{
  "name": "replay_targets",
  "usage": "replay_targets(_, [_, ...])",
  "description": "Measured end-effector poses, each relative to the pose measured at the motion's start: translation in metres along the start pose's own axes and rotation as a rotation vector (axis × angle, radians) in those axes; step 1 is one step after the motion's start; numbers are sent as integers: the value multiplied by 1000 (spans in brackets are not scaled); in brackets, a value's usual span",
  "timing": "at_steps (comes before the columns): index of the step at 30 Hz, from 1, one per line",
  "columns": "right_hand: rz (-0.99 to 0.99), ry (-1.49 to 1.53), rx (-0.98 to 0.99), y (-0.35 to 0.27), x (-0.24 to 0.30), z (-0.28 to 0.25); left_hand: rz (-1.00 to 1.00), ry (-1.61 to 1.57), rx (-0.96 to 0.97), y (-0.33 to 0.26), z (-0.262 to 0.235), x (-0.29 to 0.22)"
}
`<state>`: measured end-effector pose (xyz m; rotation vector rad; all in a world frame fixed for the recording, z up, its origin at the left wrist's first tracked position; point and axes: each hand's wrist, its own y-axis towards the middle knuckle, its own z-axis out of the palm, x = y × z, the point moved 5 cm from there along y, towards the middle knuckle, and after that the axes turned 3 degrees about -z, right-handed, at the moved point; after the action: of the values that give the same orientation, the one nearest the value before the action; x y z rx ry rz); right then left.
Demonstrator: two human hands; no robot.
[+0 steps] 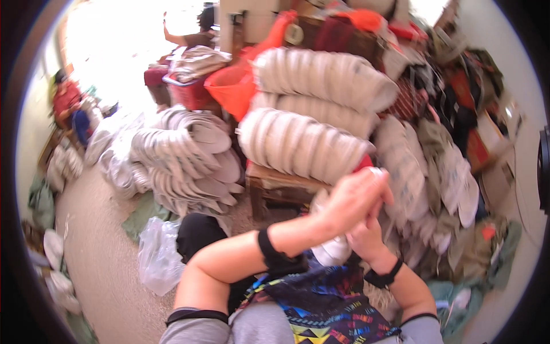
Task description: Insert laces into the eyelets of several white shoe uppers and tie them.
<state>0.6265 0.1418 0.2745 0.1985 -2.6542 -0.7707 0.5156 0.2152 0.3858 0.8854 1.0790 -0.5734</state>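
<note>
My left hand [355,198] is raised in front of me, blurred, with its fingers curled and a ring on one finger. It crosses over my right hand [366,236], which is mostly hidden beneath it. Both wrists wear black bands. A white rounded piece [332,251] shows just under my left wrist, against my right hand; the frame does not show whether either hand grips it. Patterned multicolour cloth [321,309] lies over my lap below.
Long stacks of white bowl-shaped pieces [303,143] lie on a wooden stool [275,186] ahead, with more stacks left [189,155] and right [424,178]. A clear plastic bag [157,258] lies on the floor. Red tubs [232,89], piled clothes and a seated person [192,34] are behind.
</note>
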Motion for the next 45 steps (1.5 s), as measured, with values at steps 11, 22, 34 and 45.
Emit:
replay_targets(11, [370, 144, 182, 6, -10, -4, 42, -377, -43, -17, -9, 17])
replay_targets(22, [392, 488, 358, 22, 2, 14, 46, -433, -63, -24, -28, 26])
replay_targets(34, [439, 139, 99, 1, -9, 5, -24, -396, -93, -11, -50, -4])
replay_targets(45, [342, 786, -61, -3, -7, 16, 96, -430, 189, -9, 1, -26])
